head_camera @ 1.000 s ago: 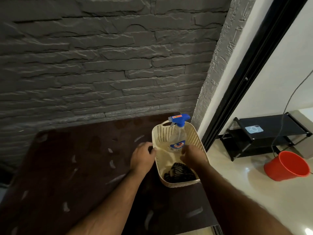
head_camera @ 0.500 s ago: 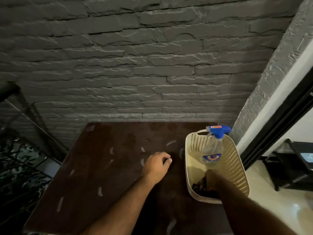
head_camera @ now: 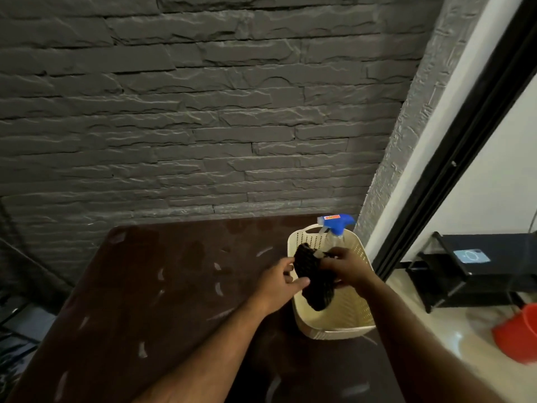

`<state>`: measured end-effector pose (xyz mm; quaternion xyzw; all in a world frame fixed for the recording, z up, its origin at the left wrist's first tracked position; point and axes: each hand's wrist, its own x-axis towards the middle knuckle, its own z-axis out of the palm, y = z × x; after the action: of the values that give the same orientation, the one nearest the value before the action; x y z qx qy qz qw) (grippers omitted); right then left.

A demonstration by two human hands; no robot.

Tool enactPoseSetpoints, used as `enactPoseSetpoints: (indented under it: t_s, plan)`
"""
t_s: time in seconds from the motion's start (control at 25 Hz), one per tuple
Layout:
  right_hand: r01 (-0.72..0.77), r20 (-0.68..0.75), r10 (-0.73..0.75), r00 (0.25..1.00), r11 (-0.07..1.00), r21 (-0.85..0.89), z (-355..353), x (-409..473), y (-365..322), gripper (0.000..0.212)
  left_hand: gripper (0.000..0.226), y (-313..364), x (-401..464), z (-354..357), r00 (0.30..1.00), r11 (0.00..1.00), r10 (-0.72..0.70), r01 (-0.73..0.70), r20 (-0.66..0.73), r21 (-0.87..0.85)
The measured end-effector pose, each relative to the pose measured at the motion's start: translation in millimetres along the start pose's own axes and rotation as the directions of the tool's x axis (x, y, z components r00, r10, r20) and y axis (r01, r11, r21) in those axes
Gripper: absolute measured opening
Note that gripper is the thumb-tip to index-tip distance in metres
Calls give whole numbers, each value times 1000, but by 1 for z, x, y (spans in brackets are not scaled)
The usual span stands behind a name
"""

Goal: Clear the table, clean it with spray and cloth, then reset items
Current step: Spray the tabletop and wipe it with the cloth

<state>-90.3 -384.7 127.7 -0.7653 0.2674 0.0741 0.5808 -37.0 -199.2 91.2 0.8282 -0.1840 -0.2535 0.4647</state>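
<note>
Cloth [head_camera: 315,282] now lifted from basket [head_camera: 334,327], gripped by both hands.

bare forearms, no sleeves, bare hands
</note>
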Motion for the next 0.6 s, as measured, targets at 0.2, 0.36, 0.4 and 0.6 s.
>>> enactPoseSetpoints:
  t_s: [0.2, 0.36, 0.4, 0.6]
  plan:
    - [44, -1, -45, 999, 984, 175, 10, -13, -8, 22, 76, 17, 9, 26, 999, 984, 33, -25, 42, -175]
    - [101, 37, -114, 993, 963, 249, 6, -15, -4, 24, 42, 29, 9, 17, 992, 930, -73, 29, -107, -366]
    - [118, -46, -110, 993, 959, 259, 2, -12, -1, 25, 38, 29, 8, 12, 983, 919, -116, 53, -139, -390]
    - [90, -439, -40, 897, 991, 95, -17, 20, 10, 52, 31, 24, -1, -10, 957, 847, -204, 67, -207, -528]
